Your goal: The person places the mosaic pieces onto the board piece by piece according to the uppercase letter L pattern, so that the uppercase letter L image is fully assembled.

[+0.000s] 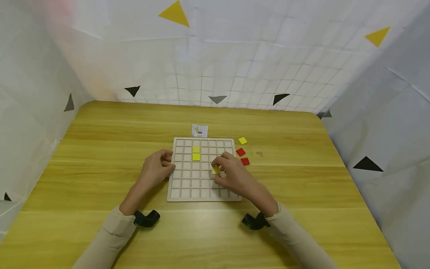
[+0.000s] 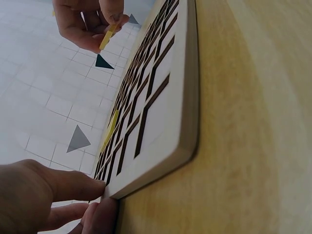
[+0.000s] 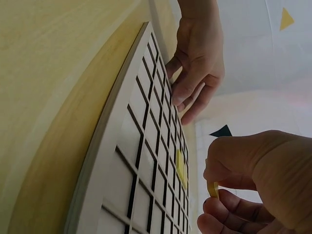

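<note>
A light wooden grid board [image 1: 204, 200] lies on the table, with square cells divided by raised lines. Two yellow square tiles [image 1: 196, 153] sit one above the other in its upper left part. My left hand [image 1: 155, 166] holds the board's left edge, thumb and fingertips at the rim. Between thumb and fingers, my right hand [image 1: 233, 173] pinches another yellow tile [image 3: 212, 189] above the right middle of the board. The left wrist view shows this tile raised clear of the grid; the fingers cover part of it.
To the board's right lie two red tiles [image 1: 245, 161] and one loose yellow tile [image 1: 242, 140]. Behind the board is a small printed grid card [image 1: 199, 130] with coloured cells. The wooden table [image 1: 111, 138] meets pale walls at the back and sides.
</note>
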A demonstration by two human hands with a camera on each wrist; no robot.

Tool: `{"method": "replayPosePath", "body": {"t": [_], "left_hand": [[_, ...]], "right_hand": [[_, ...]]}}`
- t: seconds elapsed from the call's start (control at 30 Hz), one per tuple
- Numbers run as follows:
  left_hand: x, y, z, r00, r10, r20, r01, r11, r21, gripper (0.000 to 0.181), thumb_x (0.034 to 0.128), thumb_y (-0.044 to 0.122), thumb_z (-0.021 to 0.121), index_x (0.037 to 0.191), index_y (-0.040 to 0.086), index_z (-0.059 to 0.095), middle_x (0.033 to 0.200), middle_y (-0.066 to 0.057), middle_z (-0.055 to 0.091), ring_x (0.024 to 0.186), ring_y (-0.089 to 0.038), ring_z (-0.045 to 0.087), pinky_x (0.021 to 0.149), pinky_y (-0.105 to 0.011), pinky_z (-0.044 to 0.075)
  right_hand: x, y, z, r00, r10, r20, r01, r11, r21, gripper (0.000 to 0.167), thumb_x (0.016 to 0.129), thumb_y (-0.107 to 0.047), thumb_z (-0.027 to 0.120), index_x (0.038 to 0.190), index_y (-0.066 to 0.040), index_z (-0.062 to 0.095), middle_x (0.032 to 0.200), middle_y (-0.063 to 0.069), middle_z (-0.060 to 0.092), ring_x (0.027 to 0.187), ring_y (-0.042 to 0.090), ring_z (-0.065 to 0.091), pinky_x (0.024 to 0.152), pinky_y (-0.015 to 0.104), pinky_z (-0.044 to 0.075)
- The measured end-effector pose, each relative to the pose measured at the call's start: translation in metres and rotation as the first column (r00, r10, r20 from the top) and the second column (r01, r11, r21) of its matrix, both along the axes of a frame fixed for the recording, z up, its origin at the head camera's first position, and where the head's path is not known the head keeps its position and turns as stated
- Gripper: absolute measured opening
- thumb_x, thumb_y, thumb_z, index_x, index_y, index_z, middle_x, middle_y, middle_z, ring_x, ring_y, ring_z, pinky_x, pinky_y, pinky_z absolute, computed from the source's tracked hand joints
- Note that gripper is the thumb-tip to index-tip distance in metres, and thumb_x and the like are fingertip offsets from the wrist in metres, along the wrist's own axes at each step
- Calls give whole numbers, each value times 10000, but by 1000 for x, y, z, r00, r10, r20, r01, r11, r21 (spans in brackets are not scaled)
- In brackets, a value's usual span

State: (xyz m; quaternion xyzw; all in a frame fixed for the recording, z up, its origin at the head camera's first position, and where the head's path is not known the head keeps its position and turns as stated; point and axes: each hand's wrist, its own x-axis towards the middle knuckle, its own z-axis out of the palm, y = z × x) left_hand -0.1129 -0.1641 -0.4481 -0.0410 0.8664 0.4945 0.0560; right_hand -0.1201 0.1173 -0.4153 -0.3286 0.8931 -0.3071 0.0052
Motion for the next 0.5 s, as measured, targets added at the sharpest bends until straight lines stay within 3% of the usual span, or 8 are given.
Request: {"method": "replayPosePath", "body": {"t": [0.5], "left_hand": [[-1,-1,-1,1000,-11,-7,10,1000,-4,494,874,52,720,1344,2,575,1119,-146,620,957,-255,668,622,-302,552]], "right_hand": [[-7,-22,-1,998,52,-36,-51,998,25,251,788,-19,723,1037,-27,693,966,43,578,830,198,633,736,261,528]]}}
